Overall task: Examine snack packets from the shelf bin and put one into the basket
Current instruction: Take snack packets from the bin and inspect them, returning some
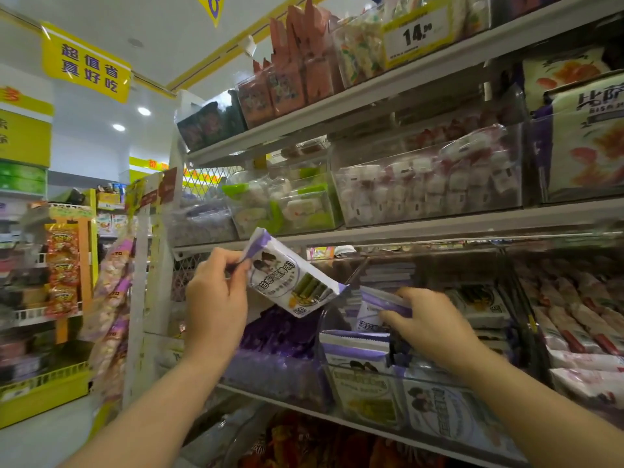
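At shelf front: left hand (216,298) pinches packet (291,278) by upper edge, tilted, raised clear of bin (329,373). Right hand (430,320) inside bin, fingers curled on second packet (374,296). Open air between hands; shelf (422,228) edge just above.

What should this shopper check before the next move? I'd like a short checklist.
1. The left hand has a secure hold on the raised packet: ok, it pinches the top edge.
2. The raised packet's printed front can be seen: ok.
3. The right hand has a hold on the second packet: ok, the fingers curl round it.
4. The second packet is clear of the shelf bin: not ok, it lies inside.
5. The basket is within reach: cannot tell, it is not in view.
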`<state>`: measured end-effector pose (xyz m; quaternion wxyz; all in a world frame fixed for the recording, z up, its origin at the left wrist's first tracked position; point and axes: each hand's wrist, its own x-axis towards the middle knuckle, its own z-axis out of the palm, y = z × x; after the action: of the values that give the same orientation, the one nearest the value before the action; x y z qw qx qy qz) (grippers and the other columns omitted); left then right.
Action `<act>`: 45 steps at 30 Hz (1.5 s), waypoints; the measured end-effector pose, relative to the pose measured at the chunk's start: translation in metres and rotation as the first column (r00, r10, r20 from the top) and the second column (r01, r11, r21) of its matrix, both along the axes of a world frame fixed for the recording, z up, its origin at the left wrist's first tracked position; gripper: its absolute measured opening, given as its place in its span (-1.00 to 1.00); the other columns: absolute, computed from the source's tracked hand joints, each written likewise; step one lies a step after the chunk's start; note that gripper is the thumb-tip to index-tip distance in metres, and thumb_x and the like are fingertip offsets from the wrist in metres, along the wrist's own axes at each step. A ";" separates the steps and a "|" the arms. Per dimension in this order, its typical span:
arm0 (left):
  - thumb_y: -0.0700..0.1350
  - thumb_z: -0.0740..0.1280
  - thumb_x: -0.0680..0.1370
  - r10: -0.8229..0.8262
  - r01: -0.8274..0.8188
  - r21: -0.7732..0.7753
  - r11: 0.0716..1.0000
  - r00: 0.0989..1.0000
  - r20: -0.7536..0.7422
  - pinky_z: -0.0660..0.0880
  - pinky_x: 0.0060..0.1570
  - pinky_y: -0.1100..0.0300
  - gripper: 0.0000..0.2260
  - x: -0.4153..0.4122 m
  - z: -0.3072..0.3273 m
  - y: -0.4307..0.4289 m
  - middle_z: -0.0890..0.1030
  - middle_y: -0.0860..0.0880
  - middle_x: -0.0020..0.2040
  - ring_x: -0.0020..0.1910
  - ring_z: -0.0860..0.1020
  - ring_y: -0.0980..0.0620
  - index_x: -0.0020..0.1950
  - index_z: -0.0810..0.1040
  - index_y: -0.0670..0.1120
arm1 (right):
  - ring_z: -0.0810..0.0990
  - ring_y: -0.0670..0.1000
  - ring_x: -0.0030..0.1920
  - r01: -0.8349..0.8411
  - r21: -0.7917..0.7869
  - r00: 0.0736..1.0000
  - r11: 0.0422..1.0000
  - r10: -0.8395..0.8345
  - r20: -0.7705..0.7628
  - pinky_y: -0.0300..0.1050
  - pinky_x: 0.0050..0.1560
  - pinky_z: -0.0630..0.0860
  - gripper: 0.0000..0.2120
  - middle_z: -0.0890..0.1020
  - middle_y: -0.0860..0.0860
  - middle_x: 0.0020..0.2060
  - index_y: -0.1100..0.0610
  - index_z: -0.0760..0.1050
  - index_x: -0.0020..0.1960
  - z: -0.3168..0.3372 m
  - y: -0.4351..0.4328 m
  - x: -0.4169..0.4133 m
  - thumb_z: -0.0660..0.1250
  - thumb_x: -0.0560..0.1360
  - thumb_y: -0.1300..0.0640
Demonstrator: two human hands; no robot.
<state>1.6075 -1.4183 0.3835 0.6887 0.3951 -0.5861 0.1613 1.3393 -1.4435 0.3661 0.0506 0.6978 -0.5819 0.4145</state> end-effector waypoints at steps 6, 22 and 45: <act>-0.16 0.29 0.60 0.009 -0.008 0.016 1.000 0.999 -0.035 0.35 -0.31 0.23 -0.87 0.010 -0.018 0.031 0.58 -0.07 -0.20 -0.21 0.54 -0.04 -0.12 0.44 0.03 | 0.58 0.04 0.08 0.032 -0.079 0.999 0.996 -0.031 0.017 0.05 0.06 0.55 -0.71 0.66 -0.06 -0.01 -0.01 0.58 0.15 0.005 0.027 0.009 0.31 0.51 -0.13; -0.18 0.35 0.56 -0.122 0.134 0.416 0.900 0.991 -0.053 0.46 -0.30 0.39 -0.84 0.096 -0.143 0.095 0.63 0.21 -0.28 -0.27 0.57 0.30 -0.19 0.52 0.04 | 0.70 0.00 -0.14 -0.809 0.135 0.578 0.573 0.730 0.366 -0.01 -0.12 0.64 -0.76 0.69 -0.03 -0.04 0.02 0.52 0.18 -0.109 0.075 0.186 0.30 0.55 -0.04; -0.15 0.33 0.56 -0.176 0.778 0.233 0.583 0.401 -0.899 0.62 -0.22 0.21 -0.87 0.108 -0.256 0.052 0.72 -0.14 -0.13 -0.19 0.70 -0.01 -0.06 0.64 -0.16 | 0.71 0.16 -0.10 -0.921 0.090 0.119 0.378 0.055 0.991 -0.07 -0.21 0.65 -0.68 0.70 0.23 -0.07 0.30 0.62 0.06 -0.232 0.026 0.248 0.28 0.52 0.07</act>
<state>1.7152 -1.3660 0.1270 0.7104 0.4240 -0.3162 -0.4642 1.5871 -1.4178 0.1340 -0.7225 0.4621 -0.2912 0.4238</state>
